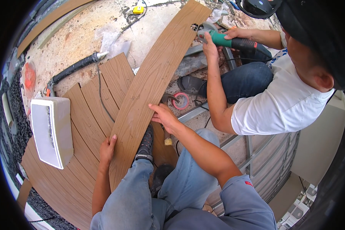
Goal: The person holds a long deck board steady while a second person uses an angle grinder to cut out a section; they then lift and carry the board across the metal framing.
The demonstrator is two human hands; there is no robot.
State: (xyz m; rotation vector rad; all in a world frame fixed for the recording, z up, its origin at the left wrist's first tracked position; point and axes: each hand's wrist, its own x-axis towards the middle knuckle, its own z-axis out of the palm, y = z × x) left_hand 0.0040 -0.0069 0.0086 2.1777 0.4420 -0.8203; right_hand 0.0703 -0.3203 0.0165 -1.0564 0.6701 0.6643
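A long brown wood-grain decking board (153, 65) slants across my legs, its far end up at the top. Its left edge is in my left hand (108, 148), thumb on top and the other fingers underneath. My right hand (164, 117) holds the right edge farther up, some fingers resting on the face. Against the board's right edge near the far end, a co-worker's two hands hold a green and black angle grinder (219, 38). Its disc is too small to make out. One of my feet lies partly beneath the board.
Laid decking boards (84, 153) spread to the left, with a white foam box (51, 130) on them. Metal joists (253, 157) run at right. Pink tape (180, 101), a black tube (74, 68) and a yellow tape measure (138, 10) lie around. The co-worker (280, 96) crouches at right.
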